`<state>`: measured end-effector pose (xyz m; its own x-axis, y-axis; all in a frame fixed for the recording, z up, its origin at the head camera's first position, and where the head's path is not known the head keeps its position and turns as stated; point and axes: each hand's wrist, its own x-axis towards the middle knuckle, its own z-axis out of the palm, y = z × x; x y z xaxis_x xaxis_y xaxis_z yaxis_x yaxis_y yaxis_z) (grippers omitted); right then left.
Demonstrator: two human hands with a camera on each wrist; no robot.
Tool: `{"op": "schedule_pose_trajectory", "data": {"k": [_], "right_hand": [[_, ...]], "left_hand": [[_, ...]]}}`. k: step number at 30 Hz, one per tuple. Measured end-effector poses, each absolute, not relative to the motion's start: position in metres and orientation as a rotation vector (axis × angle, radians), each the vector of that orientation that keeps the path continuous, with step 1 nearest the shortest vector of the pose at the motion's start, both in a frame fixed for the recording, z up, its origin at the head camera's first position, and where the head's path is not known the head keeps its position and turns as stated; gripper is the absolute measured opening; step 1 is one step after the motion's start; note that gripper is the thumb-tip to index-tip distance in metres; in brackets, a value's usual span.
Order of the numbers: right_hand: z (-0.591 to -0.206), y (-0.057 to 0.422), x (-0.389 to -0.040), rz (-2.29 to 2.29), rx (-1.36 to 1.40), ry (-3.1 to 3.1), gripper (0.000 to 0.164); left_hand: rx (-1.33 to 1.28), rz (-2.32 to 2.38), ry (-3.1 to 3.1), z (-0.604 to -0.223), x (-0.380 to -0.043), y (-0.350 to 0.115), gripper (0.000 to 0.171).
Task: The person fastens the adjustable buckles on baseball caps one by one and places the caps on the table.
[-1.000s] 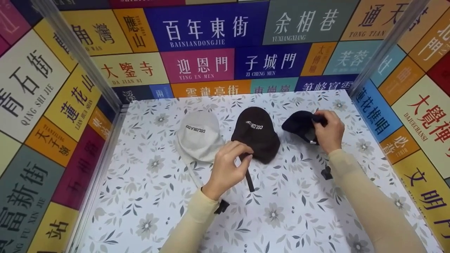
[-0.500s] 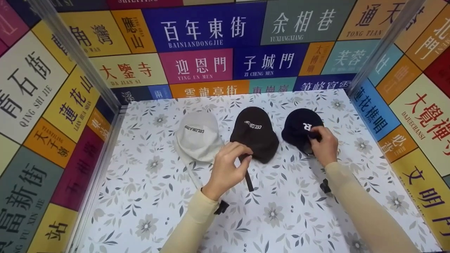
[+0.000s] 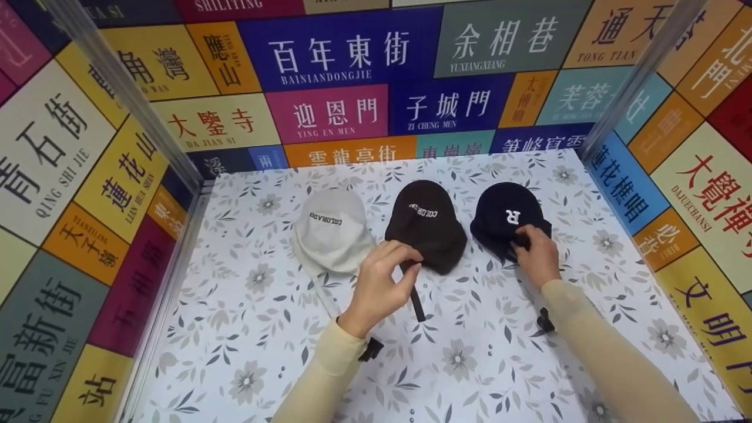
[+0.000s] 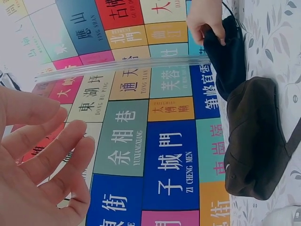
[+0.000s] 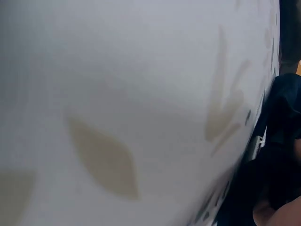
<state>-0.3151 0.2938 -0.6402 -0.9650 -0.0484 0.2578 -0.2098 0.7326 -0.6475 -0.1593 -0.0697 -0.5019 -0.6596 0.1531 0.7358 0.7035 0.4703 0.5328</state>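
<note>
Three baseball caps lie in a row in the head view: a pale grey cap (image 3: 332, 235), a dark brown cap (image 3: 424, 229) and a navy cap (image 3: 506, 208) with a white letter R. My right hand (image 3: 537, 255) pinches the near edge of the navy cap. That hand (image 4: 205, 21) and the navy cap (image 4: 226, 59) also show in the left wrist view. My left hand (image 3: 382, 285) hovers in front of the brown cap, holding nothing. Its fingers (image 4: 70, 141) are loosely bent in the left wrist view. In the right wrist view, the navy cap (image 5: 282, 101) is partly cut off.
A floral white cloth (image 3: 458, 358) covers the table. A dark strap (image 3: 418, 302) trails from the brown cap, and a pale strap (image 3: 323, 294) from the grey one. Printed sign panels (image 3: 341, 53) stand at the back and both sides, with a clear corner post (image 3: 628, 82) at right.
The navy cap was tipped with its inside showing; it has turned so that its crown and R face up. My right hand moved down and slightly left with it. My left hand stayed put.
</note>
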Motion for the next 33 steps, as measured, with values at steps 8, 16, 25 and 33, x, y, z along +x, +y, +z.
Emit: {"op": "schedule_pose_trajectory", "data": {"k": [8,16,25,33], "right_hand": [[-0.602,0.291,-0.316,0.881,0.338,-2.812,0.046],[-0.564,0.259,-0.321,0.779,0.563,-2.546,0.047],[-0.55,0.194,-0.333,0.8,0.781,-2.63,0.047],[-0.588,0.155,-0.323,0.702,0.961,-2.93,0.071]], "left_hand": [[-0.697,-1.152,-2.105,-0.499,-0.161,-0.07,0.019],[-0.702,-1.156,-2.116,-0.5,-0.16,-0.071,0.018],[-0.712,-1.152,-2.143,-0.503,-0.16,-0.071,0.021],[-0.706,-1.139,-2.184,-0.506,-0.157,-0.07,0.021]]}}
